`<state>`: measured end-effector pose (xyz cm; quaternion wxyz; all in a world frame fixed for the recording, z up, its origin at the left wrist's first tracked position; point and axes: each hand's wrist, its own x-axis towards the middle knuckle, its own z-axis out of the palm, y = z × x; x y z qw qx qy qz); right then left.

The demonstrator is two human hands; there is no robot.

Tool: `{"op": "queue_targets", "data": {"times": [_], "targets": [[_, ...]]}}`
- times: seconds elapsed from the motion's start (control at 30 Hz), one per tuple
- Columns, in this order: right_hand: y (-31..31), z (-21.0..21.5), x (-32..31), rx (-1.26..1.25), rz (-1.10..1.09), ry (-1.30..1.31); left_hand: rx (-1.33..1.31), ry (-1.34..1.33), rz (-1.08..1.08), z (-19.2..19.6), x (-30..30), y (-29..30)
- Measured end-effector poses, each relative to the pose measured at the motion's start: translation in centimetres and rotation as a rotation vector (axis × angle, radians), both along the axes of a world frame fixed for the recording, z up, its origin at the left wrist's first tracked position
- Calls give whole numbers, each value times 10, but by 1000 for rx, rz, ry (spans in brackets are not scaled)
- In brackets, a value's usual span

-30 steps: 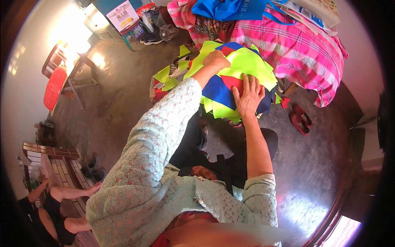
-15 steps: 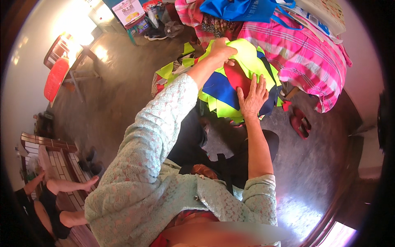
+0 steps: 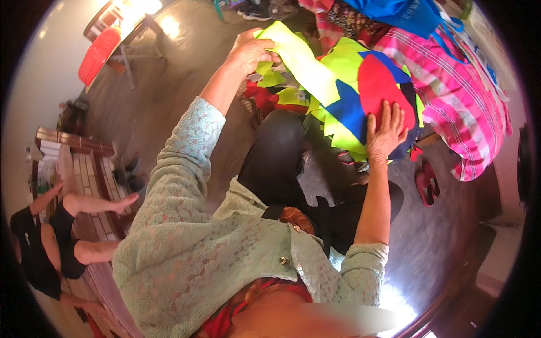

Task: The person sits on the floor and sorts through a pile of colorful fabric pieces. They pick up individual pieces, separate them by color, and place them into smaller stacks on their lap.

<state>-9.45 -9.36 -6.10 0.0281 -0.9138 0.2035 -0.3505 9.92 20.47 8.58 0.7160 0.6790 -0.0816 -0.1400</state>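
Observation:
My left hand (image 3: 248, 52) is raised at the upper middle, its fingers pinching the end of a neon-yellow fabric piece (image 3: 304, 61). That piece stretches down toward a pile of cut cloth, where its lower end rests. On top of the pile lies a rounded red fabric piece (image 3: 376, 79). My right hand (image 3: 386, 132) presses on its lower part with fingers stretched out. Blue fabric (image 3: 348, 112) and more neon-yellow cloth (image 3: 346, 141) show around the red piece.
Loose scraps (image 3: 270, 79) lie left of the pile. A pink checked cloth (image 3: 451, 96) and a blue bag (image 3: 397, 17) are at the upper right. Maroon shoes (image 3: 426, 186) stand on the floor. Another person's bare leg (image 3: 98, 204) rests on a bench at the left.
My left hand has moved left, drawing the neon-yellow piece away from the pile and uncovering more of the red piece. My right hand stays on the pile. The view has shifted.

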Motion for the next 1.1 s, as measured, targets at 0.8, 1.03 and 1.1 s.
{"op": "queue_targets", "data": {"times": [0.8,1.03,1.1], "targets": [[2,-2,2,-8,20,-34,-176,167,416,-149,88,45],[3,-2,3,-7,26,-40,331,259,507,-230,85,63],[7,1,10,0,39,-45,832,236,593,-276,79,95]]}}
